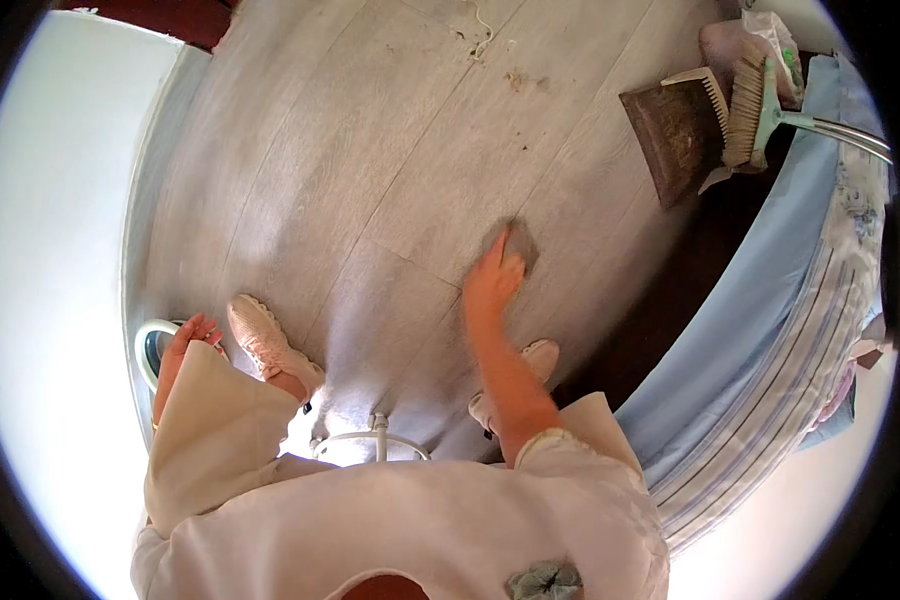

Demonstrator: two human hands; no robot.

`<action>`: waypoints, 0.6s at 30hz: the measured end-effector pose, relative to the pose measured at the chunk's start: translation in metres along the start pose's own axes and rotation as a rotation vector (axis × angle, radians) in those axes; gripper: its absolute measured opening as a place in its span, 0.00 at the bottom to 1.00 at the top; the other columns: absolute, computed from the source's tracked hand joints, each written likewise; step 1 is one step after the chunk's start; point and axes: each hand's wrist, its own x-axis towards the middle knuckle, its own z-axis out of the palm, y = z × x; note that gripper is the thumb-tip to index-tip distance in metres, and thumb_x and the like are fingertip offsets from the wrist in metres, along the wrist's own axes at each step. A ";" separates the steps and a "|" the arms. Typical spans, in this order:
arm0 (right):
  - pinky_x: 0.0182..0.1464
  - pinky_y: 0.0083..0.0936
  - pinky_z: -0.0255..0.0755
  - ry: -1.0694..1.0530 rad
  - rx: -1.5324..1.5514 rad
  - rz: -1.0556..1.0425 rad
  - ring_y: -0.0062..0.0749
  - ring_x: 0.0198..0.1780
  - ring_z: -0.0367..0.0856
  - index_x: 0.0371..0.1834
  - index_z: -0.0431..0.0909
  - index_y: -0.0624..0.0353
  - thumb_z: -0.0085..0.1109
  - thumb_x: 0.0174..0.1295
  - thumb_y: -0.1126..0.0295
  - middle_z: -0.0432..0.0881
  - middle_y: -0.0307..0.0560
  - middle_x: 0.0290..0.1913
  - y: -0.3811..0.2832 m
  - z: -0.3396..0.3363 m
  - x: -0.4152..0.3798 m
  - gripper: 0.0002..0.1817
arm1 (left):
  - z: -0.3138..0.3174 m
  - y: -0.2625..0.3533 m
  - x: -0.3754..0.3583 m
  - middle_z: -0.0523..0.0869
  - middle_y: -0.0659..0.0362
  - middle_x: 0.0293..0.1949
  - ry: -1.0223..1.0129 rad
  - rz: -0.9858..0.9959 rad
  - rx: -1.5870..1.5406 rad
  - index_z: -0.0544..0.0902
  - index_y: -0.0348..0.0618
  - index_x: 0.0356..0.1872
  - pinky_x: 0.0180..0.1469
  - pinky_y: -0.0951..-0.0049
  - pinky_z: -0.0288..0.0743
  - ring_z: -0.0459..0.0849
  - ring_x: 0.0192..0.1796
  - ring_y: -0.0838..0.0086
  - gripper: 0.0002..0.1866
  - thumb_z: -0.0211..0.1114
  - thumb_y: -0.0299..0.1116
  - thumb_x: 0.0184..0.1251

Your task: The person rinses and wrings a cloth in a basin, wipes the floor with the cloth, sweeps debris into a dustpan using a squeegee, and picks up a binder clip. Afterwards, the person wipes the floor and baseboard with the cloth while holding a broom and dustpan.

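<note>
Grey-brown, wood-grained planks are making up the floor point(390, 190), their seams running diagonally and catching pale light near the person's feet. The right hand point(497, 268) is reaching down to the floor, its index finger extending and the other fingers curling in. A dark grey patch point(531, 250) is showing around the fingertips; whether it is a cloth or a shadow is staying unclear, so how wide the grip is or whether it is holding anything cannot be told. The left hand point(192, 332) is hanging over a white-rimmed object point(146, 352) near the pale wall point(55, 240); its fingers are lying close together and loosely bent, and whether they are gripping the rim cannot be told.

A light left shoe point(266, 338) and a right shoe point(541, 359) are resting on the planks, with a white curved frame point(378, 436) standing between and behind them. Ahead, a pale string point(484, 38) is curling on the floor, and brown crumbs point(515, 80) are lying scattered near it. Toward the right side, a brown dustpan point(673, 135) is sitting on the floor, with a broom point(747, 112) leaning its bristles just beside it. A clear plastic bag point(778, 50) is bunching up behind the broom. Light blue fabric point(735, 310) is hanging along a dark gap, and striped fabric point(770, 390) is bordering it on the outer side.
</note>
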 end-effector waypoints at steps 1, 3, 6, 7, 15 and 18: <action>0.37 0.37 0.63 0.093 0.061 -0.057 0.46 0.35 0.68 0.59 0.68 0.66 0.52 0.57 0.77 0.70 0.58 0.34 -0.002 0.010 0.034 0.23 | 0.006 0.001 -0.006 0.75 0.56 0.53 0.002 0.015 0.025 0.67 0.45 0.62 0.51 0.68 0.73 0.75 0.52 0.68 0.23 0.56 0.36 0.67; 0.38 0.40 0.65 0.243 0.055 -0.114 0.48 0.37 0.71 0.58 0.71 0.65 0.52 0.57 0.76 0.71 0.59 0.31 -0.017 0.008 0.118 0.22 | 0.017 -0.002 -0.010 0.75 0.57 0.53 -0.027 0.087 0.168 0.67 0.45 0.62 0.50 0.69 0.73 0.75 0.52 0.68 0.23 0.56 0.35 0.67; 0.40 0.34 0.69 0.273 -0.032 -0.152 0.44 0.39 0.73 0.66 0.62 0.59 0.50 0.58 0.75 0.72 0.57 0.38 -0.022 -0.001 0.240 0.28 | 0.027 0.003 -0.010 0.75 0.55 0.53 -0.077 0.159 0.260 0.68 0.42 0.61 0.50 0.69 0.73 0.76 0.52 0.68 0.22 0.55 0.35 0.67; 0.39 0.34 0.69 0.266 0.139 -0.089 0.42 0.37 0.73 0.66 0.61 0.58 0.50 0.60 0.75 0.72 0.56 0.38 -0.018 -0.012 0.241 0.28 | 0.028 0.011 -0.006 0.76 0.54 0.53 -0.082 0.099 0.120 0.68 0.41 0.60 0.51 0.69 0.74 0.76 0.52 0.67 0.22 0.55 0.37 0.68; 0.45 0.36 0.70 0.241 0.547 0.647 0.45 0.48 0.73 0.70 0.51 0.65 0.42 0.68 0.68 0.68 0.64 0.55 0.089 -0.022 0.032 0.28 | 0.030 0.000 -0.012 0.78 0.54 0.50 0.039 0.121 0.176 0.69 0.40 0.59 0.53 0.70 0.72 0.76 0.51 0.67 0.22 0.53 0.40 0.69; 0.45 0.36 0.71 0.177 0.172 0.890 0.46 0.49 0.74 0.67 0.54 0.68 0.42 0.67 0.69 0.69 0.67 0.53 0.064 -0.014 0.033 0.26 | 0.038 0.002 -0.015 0.78 0.54 0.50 0.020 0.111 0.180 0.69 0.40 0.59 0.53 0.70 0.72 0.76 0.51 0.68 0.22 0.53 0.40 0.69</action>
